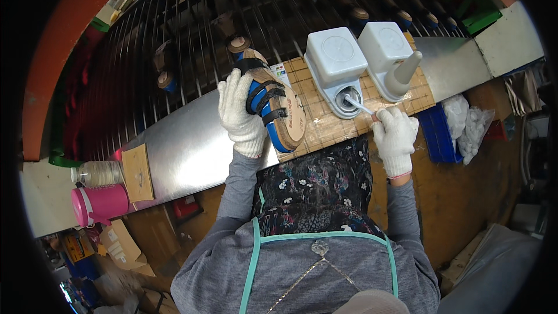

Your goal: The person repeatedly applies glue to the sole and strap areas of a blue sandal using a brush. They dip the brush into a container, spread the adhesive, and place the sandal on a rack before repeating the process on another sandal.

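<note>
My left hand (237, 107), in a white knit glove, grips a sandal (290, 117) with black straps mounted on a blue last. Its tan underside is turned up toward me and it is tilted, toe and heel running away from me. My right hand (396, 136), gloved the same way, is closed on the handle of a pale brush (361, 106). The brush's far end goes into the round mouth of a white plastic pot (336, 52), so its tip is hidden. Beside it stands a second white pot (385, 43) with a grey cone-shaped cap (403, 77) over its mouth.
Both pots stand on a taped cardboard sheet (317, 131) on a metal ledge (192, 154). Beyond it runs a rack of metal rods (200, 35) carrying several shoes on lasts. At left are a pink jug (103, 204) and a clear jar (99, 173); at right, a blue bin (437, 134).
</note>
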A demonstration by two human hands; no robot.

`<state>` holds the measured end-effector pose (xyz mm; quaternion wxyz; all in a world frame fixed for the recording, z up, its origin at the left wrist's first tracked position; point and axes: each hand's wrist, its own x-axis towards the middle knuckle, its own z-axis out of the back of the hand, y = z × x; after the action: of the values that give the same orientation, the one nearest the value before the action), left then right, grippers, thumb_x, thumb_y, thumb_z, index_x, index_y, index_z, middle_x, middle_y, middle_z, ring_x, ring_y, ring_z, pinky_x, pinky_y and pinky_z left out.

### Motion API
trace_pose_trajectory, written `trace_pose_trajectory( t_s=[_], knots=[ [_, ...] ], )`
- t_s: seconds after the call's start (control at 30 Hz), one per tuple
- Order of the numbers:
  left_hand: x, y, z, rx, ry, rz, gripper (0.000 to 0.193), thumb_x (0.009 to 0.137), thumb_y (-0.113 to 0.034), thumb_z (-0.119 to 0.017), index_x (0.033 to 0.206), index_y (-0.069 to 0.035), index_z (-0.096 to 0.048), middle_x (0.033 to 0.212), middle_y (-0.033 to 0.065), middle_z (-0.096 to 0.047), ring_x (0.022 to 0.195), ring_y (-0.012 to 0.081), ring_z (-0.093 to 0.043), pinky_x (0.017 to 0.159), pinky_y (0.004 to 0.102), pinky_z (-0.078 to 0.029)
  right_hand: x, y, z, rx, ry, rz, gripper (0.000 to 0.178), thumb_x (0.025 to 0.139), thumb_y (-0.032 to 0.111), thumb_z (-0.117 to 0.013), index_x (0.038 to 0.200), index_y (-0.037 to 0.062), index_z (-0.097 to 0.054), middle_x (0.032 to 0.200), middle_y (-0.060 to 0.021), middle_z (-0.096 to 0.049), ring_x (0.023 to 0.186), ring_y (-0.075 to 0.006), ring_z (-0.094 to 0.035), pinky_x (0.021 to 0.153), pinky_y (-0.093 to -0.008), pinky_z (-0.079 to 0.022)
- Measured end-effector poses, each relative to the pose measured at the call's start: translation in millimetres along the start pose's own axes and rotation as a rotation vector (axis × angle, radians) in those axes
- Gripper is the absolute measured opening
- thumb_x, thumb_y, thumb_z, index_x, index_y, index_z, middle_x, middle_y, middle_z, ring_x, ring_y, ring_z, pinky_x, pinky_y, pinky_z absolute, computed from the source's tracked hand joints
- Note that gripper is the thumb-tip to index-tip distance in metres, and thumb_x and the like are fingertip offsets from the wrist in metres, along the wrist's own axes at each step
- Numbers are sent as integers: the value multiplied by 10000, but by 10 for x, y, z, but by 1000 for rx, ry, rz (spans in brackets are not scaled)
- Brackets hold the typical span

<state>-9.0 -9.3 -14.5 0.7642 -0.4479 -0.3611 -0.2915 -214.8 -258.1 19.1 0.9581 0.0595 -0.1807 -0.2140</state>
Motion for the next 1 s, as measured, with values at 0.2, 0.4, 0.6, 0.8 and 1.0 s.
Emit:
trace_pose_trajectory(
  t_s=[0.2, 0.4, 0.6, 0.8, 1.0],
  knots=[
    [35, 1, -37, 18, 40, -28, 569, 668, -144, -864, 1213, -81, -710, 1280, 213, -674, 1218, 385, -637, 1132, 537, -399, 40, 125, 216, 803, 291, -185, 182, 884, 137, -685, 884, -45, -693, 753, -57, -537, 723, -140, -516, 634, -300, -407],
    [28, -34, -31, -5, 25, 17, 642, 639, -168, -906, 1242, -100, -697, 1298, 214, -662, 1236, 363, -628, 1144, 536, -390, -249, 737, 313, 1079, 81, -166, 164, 853, 99, -761, 931, -40, -721, 850, -72, -608, 772, -152, -562, 681, -285, -439],
    [3, 14, 0, 32, 38, 5, 649, 629, -133, -889, 1247, -104, -694, 1317, 217, -650, 1246, 378, -617, 1147, 557, -374, -258, 905, 287, 1055, 106, -160, 186, 872, 123, -761, 959, -38, -726, 856, -70, -606, 760, -154, -559, 666, -291, -436],
    [-11, 33, 45, 82, 36, -25, 662, 619, -85, -862, 1257, -102, -683, 1311, 221, -648, 1252, 391, -607, 1147, 569, -364, -174, 973, 250, 980, 38, -112, 182, 880, 123, -754, 964, -36, -727, 858, -83, -606, 757, -162, -565, 679, -293, -445],
    [32, 54, 120, 123, 28, -67, 701, 578, -68, -859, 1254, -101, -675, 1308, 240, -635, 1235, 424, -603, 1136, 586, -363, -73, 1012, 238, 851, -8, -51, 165, 876, 125, -756, 960, -16, -736, 875, -89, -631, 762, -187, -587, 693, -307, -457]
  ],
)
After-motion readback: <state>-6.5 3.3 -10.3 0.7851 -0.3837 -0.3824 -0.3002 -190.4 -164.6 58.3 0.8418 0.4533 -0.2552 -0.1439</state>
